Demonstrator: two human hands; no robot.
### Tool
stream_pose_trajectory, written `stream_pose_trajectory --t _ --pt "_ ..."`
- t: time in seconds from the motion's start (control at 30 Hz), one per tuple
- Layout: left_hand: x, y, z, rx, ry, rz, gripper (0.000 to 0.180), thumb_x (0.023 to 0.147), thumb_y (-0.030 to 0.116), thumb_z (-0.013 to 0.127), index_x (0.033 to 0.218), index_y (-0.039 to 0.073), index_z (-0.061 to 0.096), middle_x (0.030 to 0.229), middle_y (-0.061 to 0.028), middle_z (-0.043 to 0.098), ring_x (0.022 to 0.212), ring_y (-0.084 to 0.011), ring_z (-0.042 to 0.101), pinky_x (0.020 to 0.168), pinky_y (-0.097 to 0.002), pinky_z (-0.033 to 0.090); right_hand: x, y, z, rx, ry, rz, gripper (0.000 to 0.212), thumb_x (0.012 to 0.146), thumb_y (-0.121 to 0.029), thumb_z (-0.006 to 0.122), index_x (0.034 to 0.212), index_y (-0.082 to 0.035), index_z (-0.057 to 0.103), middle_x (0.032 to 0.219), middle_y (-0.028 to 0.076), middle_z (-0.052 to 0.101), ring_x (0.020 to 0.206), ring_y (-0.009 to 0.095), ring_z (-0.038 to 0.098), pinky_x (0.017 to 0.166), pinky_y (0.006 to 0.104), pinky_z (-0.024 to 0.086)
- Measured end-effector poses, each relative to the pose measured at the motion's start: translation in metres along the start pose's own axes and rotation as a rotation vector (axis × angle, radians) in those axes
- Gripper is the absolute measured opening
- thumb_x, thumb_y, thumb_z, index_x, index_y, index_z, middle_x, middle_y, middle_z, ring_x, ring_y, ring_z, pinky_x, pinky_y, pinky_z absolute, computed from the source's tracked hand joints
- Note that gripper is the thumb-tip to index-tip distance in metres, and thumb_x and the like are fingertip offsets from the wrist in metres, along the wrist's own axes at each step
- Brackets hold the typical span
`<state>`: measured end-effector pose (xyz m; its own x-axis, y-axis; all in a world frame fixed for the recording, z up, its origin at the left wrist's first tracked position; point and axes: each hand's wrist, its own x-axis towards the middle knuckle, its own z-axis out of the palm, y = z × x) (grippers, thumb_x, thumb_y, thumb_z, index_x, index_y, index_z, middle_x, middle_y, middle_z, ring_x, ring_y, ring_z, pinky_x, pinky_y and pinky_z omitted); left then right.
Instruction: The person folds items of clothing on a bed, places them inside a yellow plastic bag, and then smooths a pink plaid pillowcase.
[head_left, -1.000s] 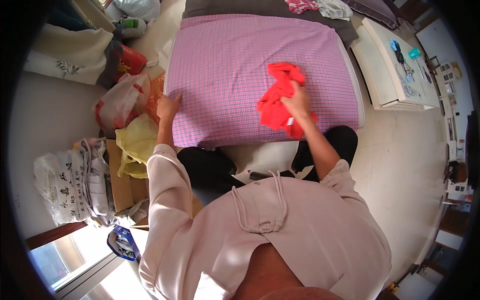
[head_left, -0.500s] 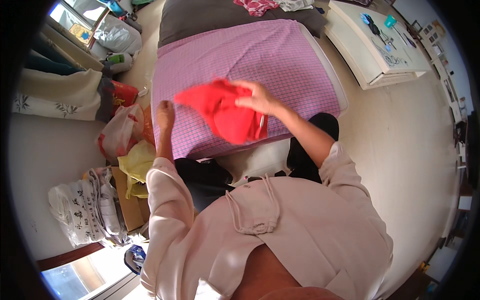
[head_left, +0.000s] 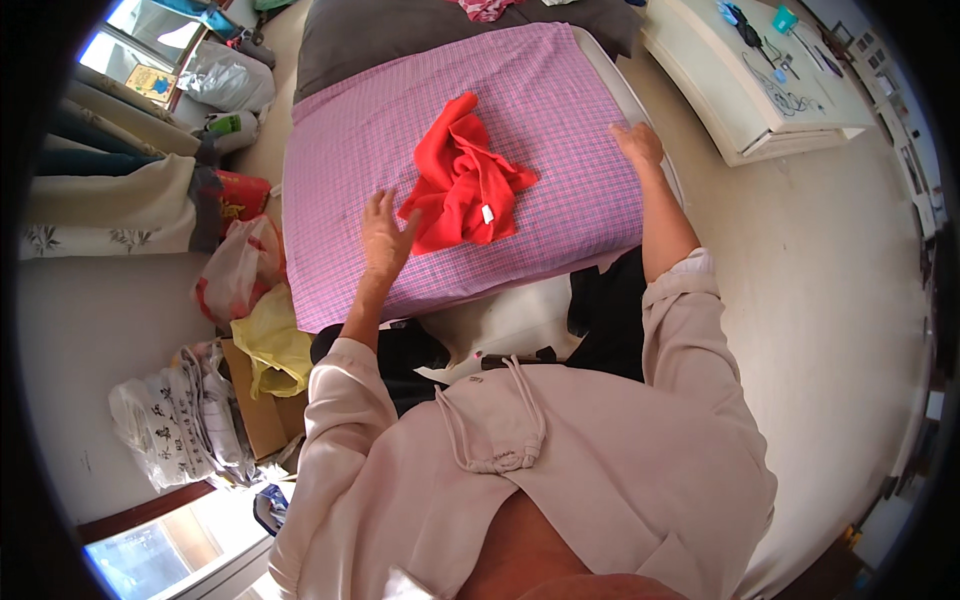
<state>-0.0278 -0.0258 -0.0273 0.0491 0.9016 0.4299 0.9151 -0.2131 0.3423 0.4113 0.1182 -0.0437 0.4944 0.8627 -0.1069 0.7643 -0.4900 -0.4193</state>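
Note:
A crumpled red piece of cloth (head_left: 462, 180), which looks like a garment with a small white tag (head_left: 488, 214), lies in a loose heap on the pink-and-purple checked sheet (head_left: 570, 110). Just left of its lower edge is my left hand (head_left: 388, 238), open with the fingers spread and holding nothing. Over the right side of the sheet, well apart from the cloth, my right hand (head_left: 640, 148) is open and empty too, its fingers loosely bent. How the red cloth is folded inside the heap cannot be made out.
Beyond the sheet lies a dark grey cover (head_left: 390, 40). A white cabinet (head_left: 700, 90) with cables and small items on top stands at the far right. Plastic bags, including a yellow one (head_left: 275, 340), and a cardboard box (head_left: 262, 405) crowd the left side.
My right hand has let go of the red cloth and moved right. The cloth now rests on the sheet. My left hand has moved right, close to the cloth, and spread its fingers.

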Motion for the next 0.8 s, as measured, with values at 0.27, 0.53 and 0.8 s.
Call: stream_pose_trajectory --t 0.27,0.53,0.8 --pt "0.034 0.121 0.035 0.151 -0.359 -0.206 0.083 0.065 0.045 0.078 0.134 0.015 0.042 0.14 -0.0215 0.03 0.126 -0.0428 0.035 0.095 -0.0526 0.04 -0.003 0.0 -0.005 -0.076 -0.043 -0.115 0.058 0.078 -0.051 0.062 0.104 0.0 0.064 0.105 0.019 0.064 0.1 0.035 0.06 0.083 0.0435 0.048" --pt "0.048 0.106 0.075 -0.136 -0.092 -0.091 0.054 0.07 0.027 0.073 0.114 0.002 0.055 0.118 -0.0203 0.048 0.1 -0.0369 0.056 0.084 -0.0409 0.049 0.029 0.018 0.021 0.15 0.113 -0.269 0.035 0.086 -0.036 0.055 0.098 -0.003 0.059 0.097 0.02 0.064 0.094 0.037 0.061 0.079 0.0471 0.049" --pt "0.045 0.116 0.065 -0.145 -0.273 0.061 0.057 0.072 0.034 0.074 0.12 0.008 0.056 0.127 -0.0188 0.047 0.112 -0.0351 0.051 0.094 -0.0421 0.045 0.045 0.08 0.02 0.065 0.175 -0.215 0.045 0.084 -0.047 0.055 0.096 -0.004 0.06 0.097 0.021 0.064 0.095 0.037 0.061 0.08 0.0478 0.048"
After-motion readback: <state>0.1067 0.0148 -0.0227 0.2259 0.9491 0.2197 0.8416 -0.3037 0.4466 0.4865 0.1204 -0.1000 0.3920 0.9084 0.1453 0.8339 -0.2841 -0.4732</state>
